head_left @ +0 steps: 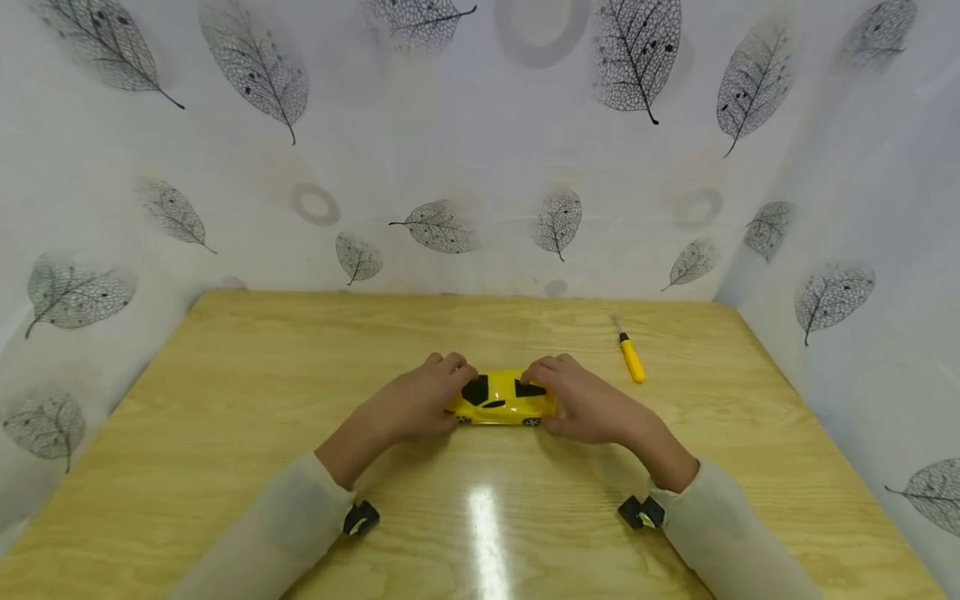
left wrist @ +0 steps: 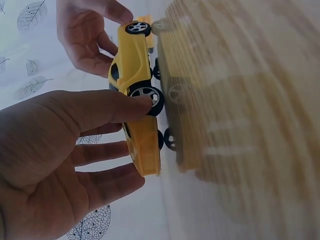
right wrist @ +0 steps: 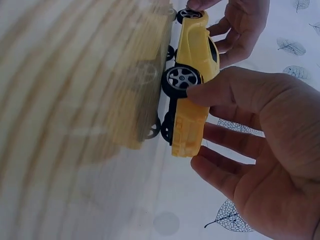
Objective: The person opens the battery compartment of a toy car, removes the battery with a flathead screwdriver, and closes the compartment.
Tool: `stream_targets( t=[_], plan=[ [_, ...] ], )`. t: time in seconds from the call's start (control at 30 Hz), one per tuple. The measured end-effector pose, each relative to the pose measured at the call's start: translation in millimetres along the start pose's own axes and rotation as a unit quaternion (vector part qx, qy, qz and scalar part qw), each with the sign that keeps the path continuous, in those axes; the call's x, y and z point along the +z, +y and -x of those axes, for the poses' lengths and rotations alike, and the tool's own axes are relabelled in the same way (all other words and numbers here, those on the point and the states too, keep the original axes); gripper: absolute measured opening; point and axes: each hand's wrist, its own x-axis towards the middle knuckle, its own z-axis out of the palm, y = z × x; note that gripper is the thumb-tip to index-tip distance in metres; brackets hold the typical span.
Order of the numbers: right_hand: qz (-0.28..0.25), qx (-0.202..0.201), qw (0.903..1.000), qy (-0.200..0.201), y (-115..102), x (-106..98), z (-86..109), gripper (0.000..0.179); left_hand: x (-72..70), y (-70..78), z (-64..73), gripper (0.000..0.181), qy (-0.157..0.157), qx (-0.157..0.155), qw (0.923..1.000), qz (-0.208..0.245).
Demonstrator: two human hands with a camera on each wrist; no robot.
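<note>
A yellow toy car (head_left: 501,400) with black windows is upright at the middle of the table, its side towards me. My left hand (head_left: 427,398) holds its left end, the thumb against a wheel (left wrist: 147,98) and the fingers round the far side. At the other end my right hand (head_left: 588,402) grips in the same way, its thumb touching a wheel (right wrist: 181,78). The wheels are at or very close to the tabletop; whether they touch it I cannot tell. Parts of both car ends are hidden behind the hands in the head view.
On the glossy wooden table (head_left: 300,358), a screwdriver (head_left: 632,358) with a yellow handle lies at the back right. A pale leaf-patterned curtain (head_left: 480,150) encloses the back and sides.
</note>
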Motion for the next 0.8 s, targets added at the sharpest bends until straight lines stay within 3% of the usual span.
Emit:
stream_targets(
  t=[0.47, 0.8],
  plan=[
    [0.039, -0.01, 0.9991, 0.012, -5.6, 3.8, 1.6, 0.059, -0.9, 3.9, 0.3, 0.06, -0.007, 0.001, 0.9998, -0.017],
    [0.059, -0.02, 0.9979, 0.019, -8.3, 4.4, -3.0, 0.062, 1.0, 2.6, 4.1, 0.058, 0.007, 0.003, 0.9992, -0.04]
  ],
)
